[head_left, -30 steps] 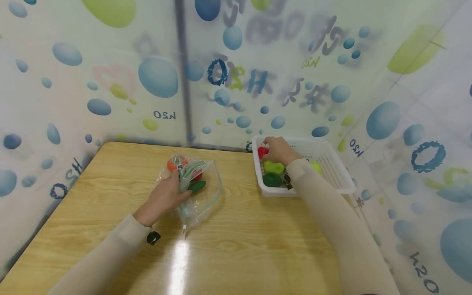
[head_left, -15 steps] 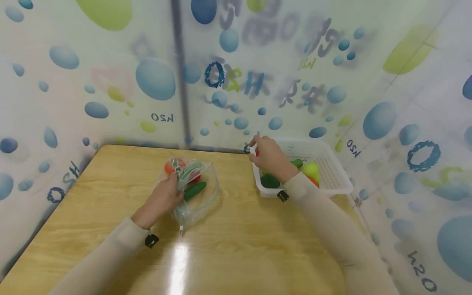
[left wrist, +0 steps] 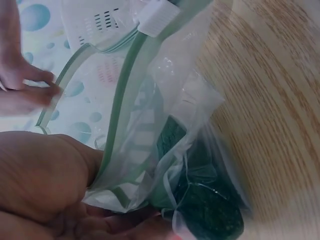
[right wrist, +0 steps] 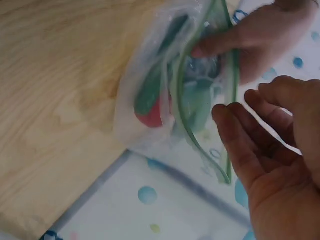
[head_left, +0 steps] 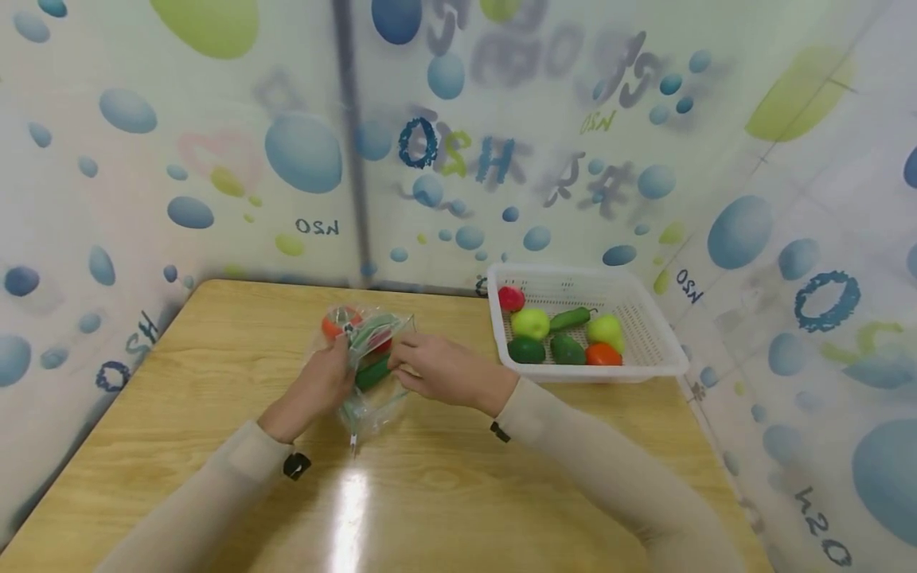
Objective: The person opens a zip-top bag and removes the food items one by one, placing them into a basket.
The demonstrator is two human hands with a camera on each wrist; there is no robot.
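A clear zip bag point(head_left: 380, 414) with green edging and a white slider point(left wrist: 159, 17) lies on the table, its mouth spread apart. My left hand point(head_left: 325, 382) grips the near side of the mouth, thumb inside the rim and fingers outside. My right hand point(head_left: 451, 370) is at the opposite rim, thumb and fingertips pinching the edge, as the right wrist view shows. Through the film show a tomato point(head_left: 341, 320), a dark green cucumber point(head_left: 372, 372) and something red point(right wrist: 151, 116) behind the green. Nothing from the basket shows in the right hand.
A white perforated basket point(head_left: 655, 342) stands at the table's back right. It holds a red piece point(head_left: 512, 298), yellow-green fruits point(head_left: 531, 324), a green pepper point(head_left: 571, 319), dark green pieces point(head_left: 526, 349) and a tomato point(head_left: 604, 354). A patterned curtain point(head_left: 430, 199) hangs behind the wooden table point(head_left: 458, 477).
My right hand has left the basket and moved left to the bag's rim. The red piece stays in the basket. My left hand has kept its hold on the bag.
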